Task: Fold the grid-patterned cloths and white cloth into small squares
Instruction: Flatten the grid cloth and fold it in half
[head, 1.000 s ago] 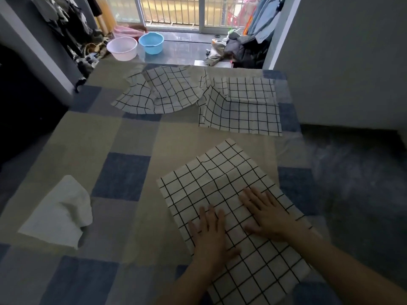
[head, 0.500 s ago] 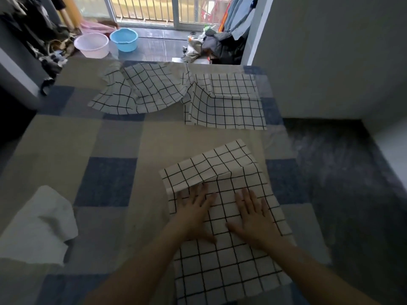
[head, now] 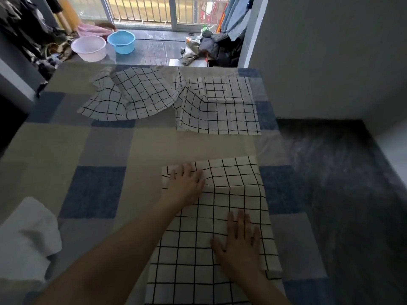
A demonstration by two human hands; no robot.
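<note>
While both hands are lying flat and holding nothing, the left hand (head: 187, 183) and right hand (head: 241, 241) are pressing the grid-patterned cloth (head: 231, 194) at lower centre of the frame; it is looking thin, limp and light, probably best pinched at its corners.

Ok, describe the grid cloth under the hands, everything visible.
The near cloth is off-white fabric with a thin black grid, thin and soft-looking. It lies on the checked bedspread, running from mid-frame toward the bottom edge. It is partly folded: a layer's edge crosses it and a ridge wrinkles the far part. The left hand presses flat near its far left corner; the right hand presses flat on its near right part. It lies apart from the other cloths.
</note>
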